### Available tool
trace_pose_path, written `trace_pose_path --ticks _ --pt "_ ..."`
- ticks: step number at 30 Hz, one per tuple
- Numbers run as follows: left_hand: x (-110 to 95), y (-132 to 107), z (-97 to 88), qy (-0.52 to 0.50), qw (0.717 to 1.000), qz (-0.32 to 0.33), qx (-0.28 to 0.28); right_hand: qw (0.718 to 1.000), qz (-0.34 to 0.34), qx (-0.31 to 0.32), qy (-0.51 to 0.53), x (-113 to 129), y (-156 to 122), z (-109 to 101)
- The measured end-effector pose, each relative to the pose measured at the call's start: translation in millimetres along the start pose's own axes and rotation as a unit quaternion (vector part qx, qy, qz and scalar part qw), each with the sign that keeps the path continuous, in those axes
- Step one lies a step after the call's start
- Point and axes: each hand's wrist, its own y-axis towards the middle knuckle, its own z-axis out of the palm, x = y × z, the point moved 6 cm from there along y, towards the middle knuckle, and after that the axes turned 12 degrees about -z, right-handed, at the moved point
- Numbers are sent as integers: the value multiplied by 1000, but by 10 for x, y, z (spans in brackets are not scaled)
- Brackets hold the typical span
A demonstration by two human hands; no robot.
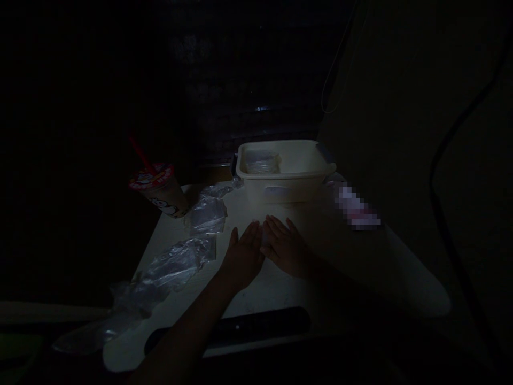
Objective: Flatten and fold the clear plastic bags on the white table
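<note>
Both hands lie close together at the middle of the white table (240,214), palms down. My left hand (244,254) is flat with its fingers stretched out and the thumb apart. Beside it, my right hand (285,246) is spread flat too, its thumb near the left fingers. A small pale patch shows between the hands; the dim light hides what lies beneath them. Just past the fingertips stands a cream plastic bin (296,184), with a stack of clear plastic packets (261,161) inside at its left end.
Clear plastic bags (170,267) trail along the table's left side, and a folded clear packet (207,215) lies beyond them. A drink cup (168,200) with a red straw stands at the back left. A blurred-out item (356,207) lies right of the bin. A dark slot (264,324) runs along the front edge.
</note>
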Motion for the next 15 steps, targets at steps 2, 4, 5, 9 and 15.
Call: trace_pose_path --ticks 2,4,5,9,15 --pt "-8 3 0 0 1000 1 1 1000 1 3 2 2 6 6" --pt "-10 4 0 -4 1000 0 2 1000 3 4 6 1 9 8" --pt "-8 4 -1 -7 1000 0 2 1000 3 3 10 -1 10 9" --pt "12 5 -31 -32 999 0 -11 999 1 -4 36 -37 0 21" --pt "91 27 -104 -99 994 -4 -38 995 -1 -33 97 -132 -29 7"
